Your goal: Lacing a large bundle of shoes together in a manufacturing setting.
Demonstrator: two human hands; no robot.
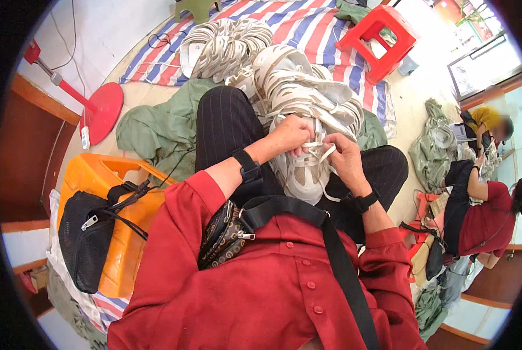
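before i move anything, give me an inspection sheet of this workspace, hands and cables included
Surface: striped sheet and green cloth spread on the floor.
Job's things: white shoe between the knees, toe toward the person; shoe pile just beyond.
Clutter: black pouch on an orange stool; red stool at upper right.
Hands: right hand pinches a lace; left hand curls beside it, grip unclear.
Cables: black cords over the orange stool.
Surroundings: co-worker in red at right; red stand at left.
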